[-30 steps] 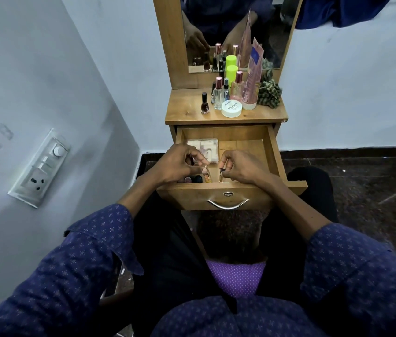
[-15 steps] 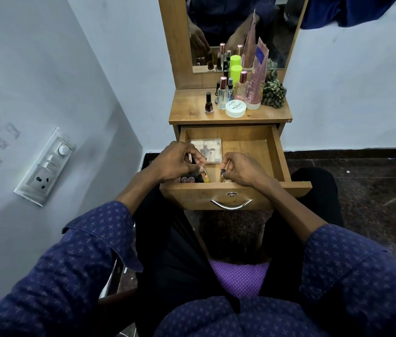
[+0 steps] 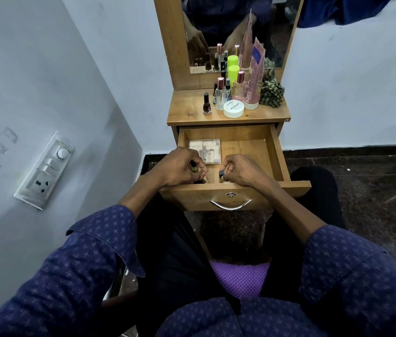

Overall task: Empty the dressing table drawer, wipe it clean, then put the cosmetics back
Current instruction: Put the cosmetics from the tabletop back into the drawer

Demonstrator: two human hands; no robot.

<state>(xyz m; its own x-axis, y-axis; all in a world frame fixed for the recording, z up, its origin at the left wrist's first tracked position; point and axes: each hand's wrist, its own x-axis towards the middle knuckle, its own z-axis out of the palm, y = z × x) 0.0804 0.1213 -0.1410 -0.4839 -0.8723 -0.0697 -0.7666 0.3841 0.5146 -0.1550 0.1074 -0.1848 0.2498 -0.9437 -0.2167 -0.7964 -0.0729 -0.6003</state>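
While both hands work at the front of the open wooden drawer (image 3: 274,152), the left hand (image 3: 180,166) has drawn its small cosmetics tighter into the fist than a second ago: its curled fingers now grip a little olive-green capped tube (image 3: 194,169) and a pinkish piece beside it, and the row of dark caps that showed below it against the drawer front is now mostly covered. The right hand (image 3: 243,170) pinches a small dark capped item (image 3: 221,173) between thumb and fingertips, much as before. Behind the hands, toward the drawer's back left, a clear plastic compartment box (image 3: 207,148) lies in place as it did. Above the drawer, the wooden counter (image 3: 187,113) carries a dark nail polish bottle (image 3: 207,104), a round white jar (image 3: 234,108) and taller bottles. I'd judge this is a gathering step with the drawer holding only a few pieces; whether they are going out or in I cannot tell.
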